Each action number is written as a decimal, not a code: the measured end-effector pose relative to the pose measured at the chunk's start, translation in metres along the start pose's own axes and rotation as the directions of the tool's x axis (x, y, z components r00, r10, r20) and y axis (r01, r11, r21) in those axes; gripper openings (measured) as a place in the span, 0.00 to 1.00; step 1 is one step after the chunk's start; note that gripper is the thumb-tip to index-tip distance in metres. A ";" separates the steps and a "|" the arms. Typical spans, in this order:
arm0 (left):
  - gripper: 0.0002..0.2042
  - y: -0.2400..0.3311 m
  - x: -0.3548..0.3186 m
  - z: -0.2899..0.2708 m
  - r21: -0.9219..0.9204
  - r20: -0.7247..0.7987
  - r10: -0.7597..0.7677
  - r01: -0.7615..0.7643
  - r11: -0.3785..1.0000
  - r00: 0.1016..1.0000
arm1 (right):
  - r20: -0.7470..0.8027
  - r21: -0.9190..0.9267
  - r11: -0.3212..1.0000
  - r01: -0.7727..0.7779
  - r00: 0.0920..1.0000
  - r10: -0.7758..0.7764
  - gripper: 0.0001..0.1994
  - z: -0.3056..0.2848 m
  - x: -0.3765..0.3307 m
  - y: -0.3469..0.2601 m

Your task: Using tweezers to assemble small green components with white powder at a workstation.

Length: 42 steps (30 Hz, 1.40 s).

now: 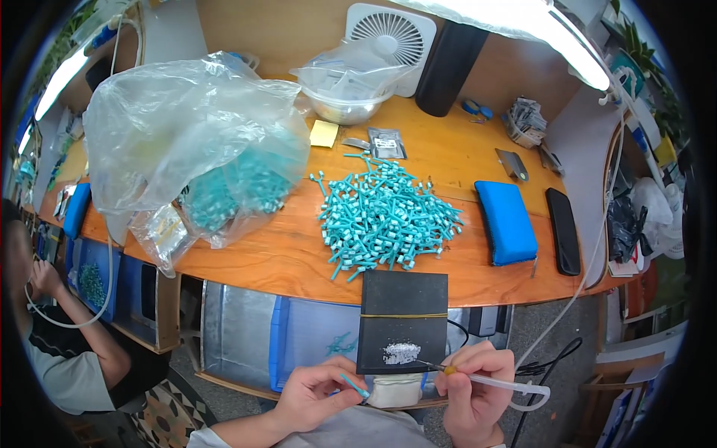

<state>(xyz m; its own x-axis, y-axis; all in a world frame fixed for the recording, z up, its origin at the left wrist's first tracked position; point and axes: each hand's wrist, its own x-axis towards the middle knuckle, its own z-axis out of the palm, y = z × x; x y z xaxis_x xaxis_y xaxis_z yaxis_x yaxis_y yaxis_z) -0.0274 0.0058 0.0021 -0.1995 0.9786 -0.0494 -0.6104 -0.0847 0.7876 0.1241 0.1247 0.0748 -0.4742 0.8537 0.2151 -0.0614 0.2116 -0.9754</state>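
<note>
I pinch one teal plastic piece in my left hand; my right hand grasps the pick tool, tip at the white beads on the black pad. I advise steadying both wrists, lifting one bead at a time.

Wooden surface was pretty cluttered: a big clear plastic bag slumped on the left, with a metal bowl and a white fan behind it. Over on the right sat a blue pad with a black phone just beside it, plus a yellow sticky note near the bowl.
</note>
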 end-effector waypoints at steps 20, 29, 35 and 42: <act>0.06 0.005 0.001 0.005 0.080 -0.039 -0.072 0.075 0.994 0.997 | 0.067 -0.199 0.974 0.111 0.993 -0.100 0.10 -0.002 0.005 0.005; 0.07 0.026 0.005 0.027 0.449 -0.047 0.141 -0.105 0.887 0.989 | -0.039 0.006 0.996 0.090 0.995 -0.090 0.09 0.002 0.005 0.001; 0.08 0.036 0.010 0.046 0.735 0.037 0.322 -0.244 0.633 0.946 | -0.105 0.152 0.988 0.032 0.994 -0.016 0.10 0.003 0.003 -0.003; 0.11 0.031 0.007 0.051 0.706 -0.078 0.343 -0.191 0.682 0.936 | -0.093 0.211 0.977 -0.022 0.995 0.043 0.11 0.001 -0.002 -0.006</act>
<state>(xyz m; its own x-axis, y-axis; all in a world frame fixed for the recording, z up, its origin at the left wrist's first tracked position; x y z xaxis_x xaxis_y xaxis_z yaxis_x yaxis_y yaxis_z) -0.0091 0.0192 0.0576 -0.4564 0.8722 0.1760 0.1629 -0.1125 0.9802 0.1251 0.1210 0.0805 -0.3924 0.9027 0.1766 -0.2351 0.0872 -0.9680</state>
